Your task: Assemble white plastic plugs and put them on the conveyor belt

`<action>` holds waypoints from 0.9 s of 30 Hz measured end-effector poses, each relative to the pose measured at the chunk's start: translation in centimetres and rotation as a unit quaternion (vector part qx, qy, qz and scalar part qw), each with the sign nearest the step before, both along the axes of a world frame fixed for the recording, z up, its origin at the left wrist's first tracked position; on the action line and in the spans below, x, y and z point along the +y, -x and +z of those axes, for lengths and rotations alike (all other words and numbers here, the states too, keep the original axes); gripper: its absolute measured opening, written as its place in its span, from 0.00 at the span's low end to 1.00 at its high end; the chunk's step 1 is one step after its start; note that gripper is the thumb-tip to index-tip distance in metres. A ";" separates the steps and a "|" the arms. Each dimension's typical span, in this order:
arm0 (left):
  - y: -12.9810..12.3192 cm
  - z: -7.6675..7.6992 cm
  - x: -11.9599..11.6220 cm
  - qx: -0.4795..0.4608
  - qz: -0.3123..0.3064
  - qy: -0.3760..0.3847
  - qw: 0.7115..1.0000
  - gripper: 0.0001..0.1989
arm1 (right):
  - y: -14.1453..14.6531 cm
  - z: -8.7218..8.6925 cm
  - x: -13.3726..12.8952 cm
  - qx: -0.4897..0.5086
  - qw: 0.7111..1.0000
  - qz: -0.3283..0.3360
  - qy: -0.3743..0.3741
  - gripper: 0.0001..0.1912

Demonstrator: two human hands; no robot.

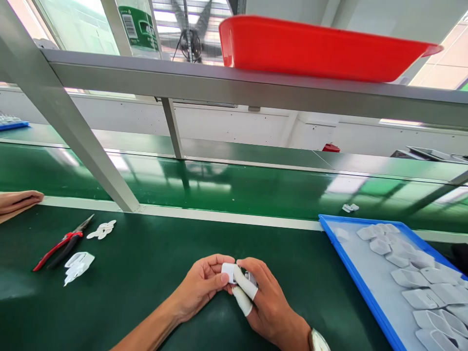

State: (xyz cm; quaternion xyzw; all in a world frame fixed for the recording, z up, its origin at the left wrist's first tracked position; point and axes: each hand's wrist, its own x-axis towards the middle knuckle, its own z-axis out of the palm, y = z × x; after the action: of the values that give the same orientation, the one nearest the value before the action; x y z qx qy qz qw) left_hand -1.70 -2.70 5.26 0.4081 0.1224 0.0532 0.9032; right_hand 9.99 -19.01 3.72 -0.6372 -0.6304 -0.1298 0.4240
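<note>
Both my hands meet over the green table mat near its front edge. My left hand (204, 285) and my right hand (268, 302) together pinch a small white plastic part (229, 271) between thumbs and fingers. White finger cots cover two fingers of my right hand. A watch sits on my right wrist. A blue tray (369, 292) with several white plastic parts lies to the right of my hands.
Red-handled pliers (60, 246) and white plastic scraps (78, 265) lie at the left. Another person's hand (18, 201) rests at the far left edge. A green conveyor belt (237, 187) runs behind the table. A red tray (314, 48) sits on the overhead shelf.
</note>
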 end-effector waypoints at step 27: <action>-0.5 -1.1 -0.7 0.007 -0.007 0.026 1.000 0.17 | -0.3 -0.4 0.9 0.113 0.992 0.028 -0.049 0.20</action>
State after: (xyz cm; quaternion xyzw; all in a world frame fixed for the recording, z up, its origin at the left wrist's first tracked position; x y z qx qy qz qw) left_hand -1.20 -3.37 4.20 0.3858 0.1277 0.0406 0.9128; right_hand 10.31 -18.11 3.35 -0.6084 -0.5888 -0.0760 0.5267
